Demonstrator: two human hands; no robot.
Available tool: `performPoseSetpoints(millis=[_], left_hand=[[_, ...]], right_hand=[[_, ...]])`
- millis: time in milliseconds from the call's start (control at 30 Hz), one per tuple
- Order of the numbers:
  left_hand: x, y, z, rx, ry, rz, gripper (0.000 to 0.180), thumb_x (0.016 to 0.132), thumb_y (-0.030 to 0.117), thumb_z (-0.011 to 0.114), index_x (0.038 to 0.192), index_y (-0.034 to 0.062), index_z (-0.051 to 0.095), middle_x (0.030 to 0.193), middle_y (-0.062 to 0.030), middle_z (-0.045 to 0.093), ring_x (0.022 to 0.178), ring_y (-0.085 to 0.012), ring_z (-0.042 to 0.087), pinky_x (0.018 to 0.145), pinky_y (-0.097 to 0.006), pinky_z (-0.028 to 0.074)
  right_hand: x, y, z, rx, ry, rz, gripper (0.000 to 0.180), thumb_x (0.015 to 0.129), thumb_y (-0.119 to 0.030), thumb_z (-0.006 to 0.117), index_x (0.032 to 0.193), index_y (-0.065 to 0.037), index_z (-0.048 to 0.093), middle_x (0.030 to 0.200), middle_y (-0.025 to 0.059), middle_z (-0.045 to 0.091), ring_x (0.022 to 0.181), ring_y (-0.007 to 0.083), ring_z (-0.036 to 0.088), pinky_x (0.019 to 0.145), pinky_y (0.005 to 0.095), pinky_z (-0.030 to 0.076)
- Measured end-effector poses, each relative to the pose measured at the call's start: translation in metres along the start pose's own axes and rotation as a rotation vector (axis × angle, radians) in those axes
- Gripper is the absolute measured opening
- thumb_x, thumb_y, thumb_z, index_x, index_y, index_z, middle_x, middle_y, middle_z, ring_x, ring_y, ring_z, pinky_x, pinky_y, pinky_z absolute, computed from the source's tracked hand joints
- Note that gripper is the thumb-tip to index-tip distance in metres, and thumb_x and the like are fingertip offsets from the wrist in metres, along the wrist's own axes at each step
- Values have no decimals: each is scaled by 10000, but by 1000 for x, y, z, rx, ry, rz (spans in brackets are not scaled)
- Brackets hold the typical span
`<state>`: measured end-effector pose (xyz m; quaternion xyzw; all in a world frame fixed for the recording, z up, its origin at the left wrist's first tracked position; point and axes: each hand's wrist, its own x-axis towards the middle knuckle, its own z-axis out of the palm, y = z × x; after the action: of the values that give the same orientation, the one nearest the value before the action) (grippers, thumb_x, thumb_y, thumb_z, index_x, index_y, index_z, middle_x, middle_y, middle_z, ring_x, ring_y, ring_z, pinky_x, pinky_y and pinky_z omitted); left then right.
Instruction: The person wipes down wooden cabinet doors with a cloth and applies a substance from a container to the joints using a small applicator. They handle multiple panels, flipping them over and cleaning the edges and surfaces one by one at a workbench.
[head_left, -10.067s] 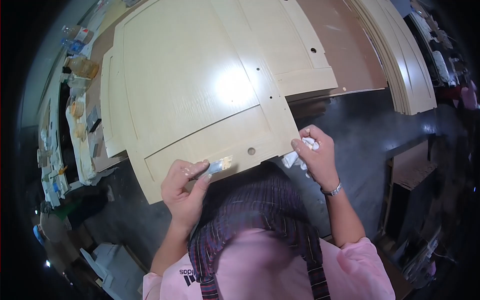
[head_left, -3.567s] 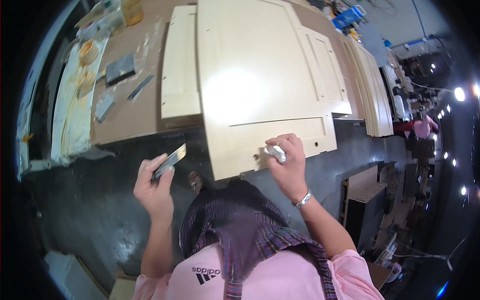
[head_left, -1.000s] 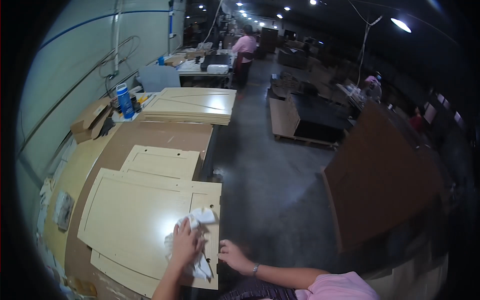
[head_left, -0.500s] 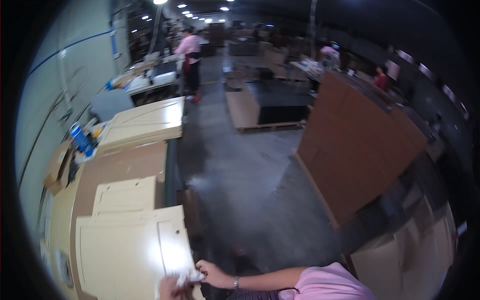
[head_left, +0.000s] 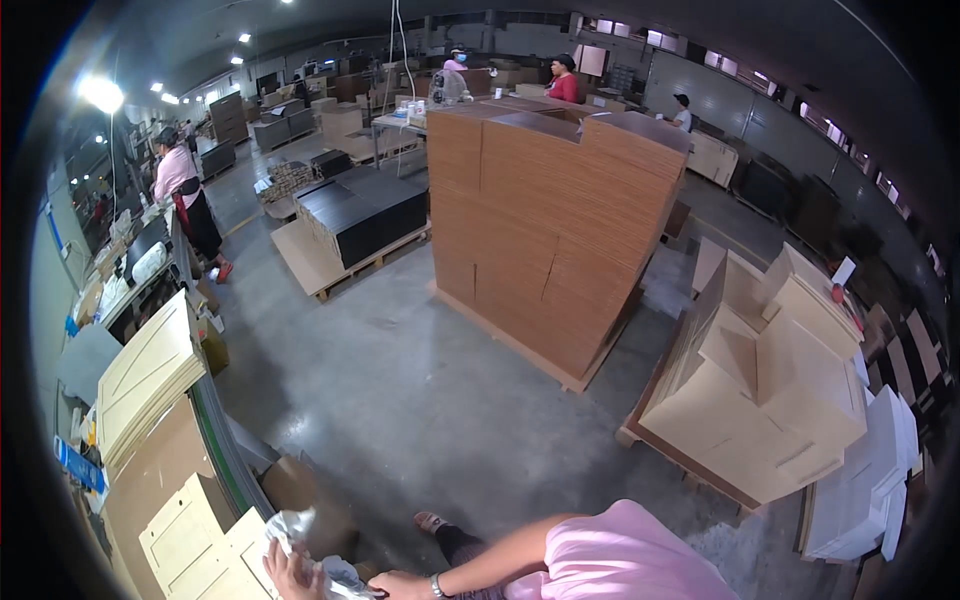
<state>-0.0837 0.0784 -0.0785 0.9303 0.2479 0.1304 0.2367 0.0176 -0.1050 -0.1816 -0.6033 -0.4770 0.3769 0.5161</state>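
In the head view, low at the frame's edge, the left hand [head_left: 290, 572] lies on a crumpled white cloth [head_left: 300, 535], fingers curled into it, over a cream cabinet door panel [head_left: 190, 545] on the desk [head_left: 140, 480]. The right hand [head_left: 395, 585] sits just beside, touching the cloth; whether it grips cannot be told. Beyond the hands rise a brown board stack [head_left: 550, 220] and folded cartons [head_left: 770, 400].

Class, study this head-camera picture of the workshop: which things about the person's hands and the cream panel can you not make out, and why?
- Left hand: head view, lower edge cuts it off; grip unclear.
- Right hand: mostly cut off by the lower edge beside the white rag.
- Cream panel: its near end runs out of frame.
- Any tool in either hand: not visible.
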Motion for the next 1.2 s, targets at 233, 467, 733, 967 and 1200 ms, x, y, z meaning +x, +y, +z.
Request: performPoseSetpoints(millis=[233, 467, 733, 967, 1200], left_hand=[[-91, 4, -12, -27, -134, 202, 340, 847, 76, 710, 1187, 75, 720, 1252, -180, 659, 1351, -403, 497, 1193, -592, 248], [-170, 12, 8, -188, -141, 72, 394, 864, 86, 710, 1256, 117, 694, 1298, -154, 651, 1309, -346, 518, 1158, -564, 240], [-160, 58, -8, -448, 153, -410, 267, 875, 104, 703, 1142, 93, 695, 1178, -134, 666, 1143, -305, 567, 1000, -500, 325], [-149, 106, -3, -967, 481, -785, 164, 886, 120, 697, 1042, 72, 695, 1072, -117, 679, 998, -269, 611, 861, -445, 399], [-195, 116, -11, -1296, 812, -1006, 97, 896, 135, 692, 942, 50, 695, 966, -100, 692, 853, -234, 654, 723, -390, 473]], right_hand=[[-37, -19, -58, -77, 41, 315, 71, 828, -70, 655, 871, -15, 647, 805, 116, 709, 766, 251, 700, 691, 386, 529], [-23, -25, -53, -112, 13, 278, 67, 833, -48, 642, 883, -12, 615, 771, 130, 685, 746, 303, 682, 691, 405, 516], [34, -88, -32, -634, -101, -767, 563, 791, -1, 596, 1349, -38, 525, 1497, 229, 378, 1413, 401, 368, 1200, 524, 292], [73, -57, 9, -644, -208, -952, 377, 881, -91, 575, 1255, -46, 590, 1417, 234, 502, 1379, 383, 437, 1210, 557, 269], [83, -78, 41, -772, -317, -845, 389, 851, -190, 594, 1214, -60, 642, 1299, 208, 596, 1322, 391, 501, 1196, 586, 291]])
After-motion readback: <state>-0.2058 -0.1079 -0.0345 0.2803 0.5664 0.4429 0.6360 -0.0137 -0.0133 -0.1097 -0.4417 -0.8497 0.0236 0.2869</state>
